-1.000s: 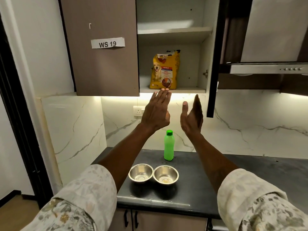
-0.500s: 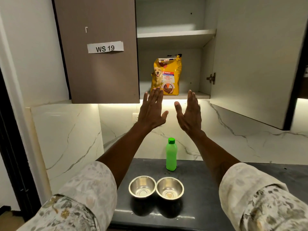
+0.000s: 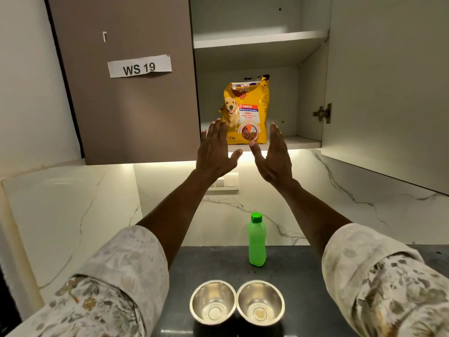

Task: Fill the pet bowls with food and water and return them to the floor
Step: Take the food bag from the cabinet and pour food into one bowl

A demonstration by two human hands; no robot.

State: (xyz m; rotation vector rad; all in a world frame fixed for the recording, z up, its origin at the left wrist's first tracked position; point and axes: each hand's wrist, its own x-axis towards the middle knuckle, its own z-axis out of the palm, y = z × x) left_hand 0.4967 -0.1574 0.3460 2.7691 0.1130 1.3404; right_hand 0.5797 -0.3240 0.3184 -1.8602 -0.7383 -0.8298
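Note:
A yellow dog food bag (image 3: 247, 110) stands upright on the lower shelf of the open wall cabinet. My left hand (image 3: 215, 149) and my right hand (image 3: 274, 154) are raised in front of the bag's lower part, one at each side, fingers spread, holding nothing; whether they touch the bag I cannot tell. Two steel bowls sit side by side on the dark counter, the left bowl (image 3: 213, 301) and the right bowl (image 3: 260, 301), both with nothing in them. Behind them stands a green bottle (image 3: 257, 242) with its cap on.
The open cabinet door (image 3: 388, 81) hangs at the right, above the counter. The shut cabinet door (image 3: 126, 88) at the left carries a label "WS 19". A marble backsplash with a wall switch plate (image 3: 226, 183) is behind my arms. The dark counter (image 3: 303, 276) runs to the right.
Both hands have risen and reached closer to the food bag, and they have spread to its two sides. The view has tilted up toward the cabinet.

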